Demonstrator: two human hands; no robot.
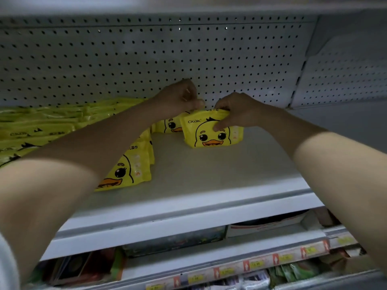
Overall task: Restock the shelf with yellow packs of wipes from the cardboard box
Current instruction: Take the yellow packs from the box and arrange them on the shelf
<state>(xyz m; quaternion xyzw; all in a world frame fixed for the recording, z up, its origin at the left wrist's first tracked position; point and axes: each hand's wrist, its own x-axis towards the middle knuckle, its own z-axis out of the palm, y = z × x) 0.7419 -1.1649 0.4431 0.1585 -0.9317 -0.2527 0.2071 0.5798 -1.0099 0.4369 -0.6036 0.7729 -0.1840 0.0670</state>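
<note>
A yellow pack of wipes (211, 132) with a duck face stands upright on the white shelf (209, 174), near the back. My right hand (236, 110) grips its top edge, thumb on the front. My left hand (180, 99) pinches the top of that pack's left end, fingers curled. Another upright pack (169, 125) stands just behind it to the left. A row of upright packs (127, 164) runs toward the front under my left forearm. Several packs lie stacked flat (41, 124) at the far left. The cardboard box is out of view.
A perforated grey back panel (146, 59) closes the shelf behind. Bare shelf surface lies to the right and in front of the held pack. Lower shelves (230, 266) carry price tags and mixed goods. Another shelf board hangs overhead.
</note>
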